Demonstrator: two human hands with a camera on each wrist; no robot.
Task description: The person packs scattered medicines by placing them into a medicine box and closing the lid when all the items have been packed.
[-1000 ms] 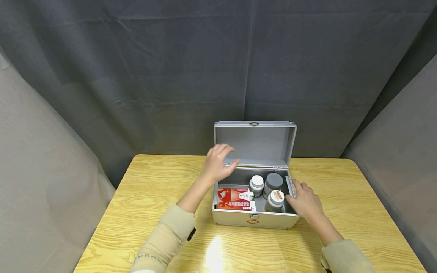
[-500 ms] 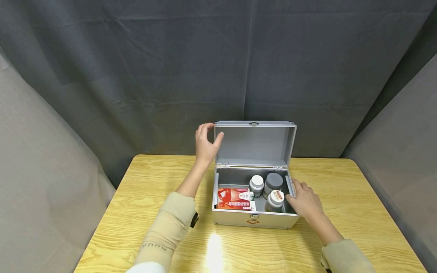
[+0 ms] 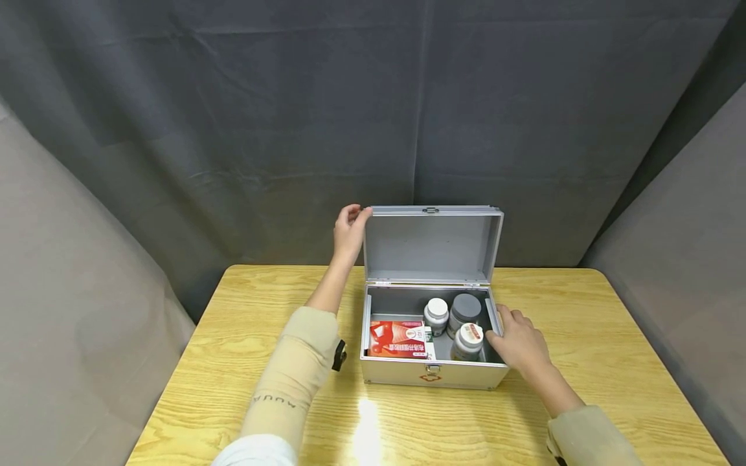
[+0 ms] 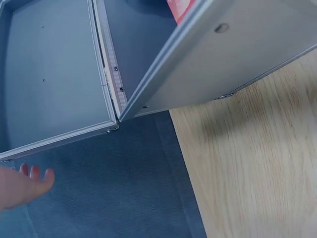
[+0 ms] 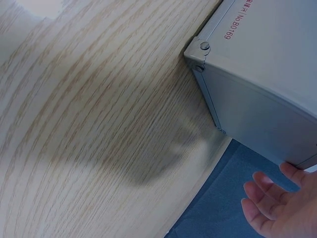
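Note:
A silver first-aid box [image 3: 402,373] stands on the table with its lid [image 3: 434,249] raised upright. At the lid's upper left corner is my left hand [image 3: 348,236], its thumb on the edge and its fingers curled behind. The left wrist view shows these fingertips [image 4: 48,177] beside the lid's edge. My right hand [image 3: 521,343] grips the box's right side wall, thumb over the rim; in the right wrist view its other fingers [image 5: 267,186] lie outside. Inside the box are a red medicine carton [image 3: 398,339], two white-capped bottles [image 3: 436,315] [image 3: 468,340] and a grey-capped bottle [image 3: 465,310].
The box sits toward the back of a wood-grain table [image 3: 280,304]. A dark grey curtain [image 3: 262,129] hangs close behind the raised lid. Light grey cloth walls [image 3: 70,291] flank the table on both sides.
My left hand has moved from above the box's left part, up and left to the lid's upper left corner, bringing its thumb onto the edge. My right hand has stayed on the side wall.

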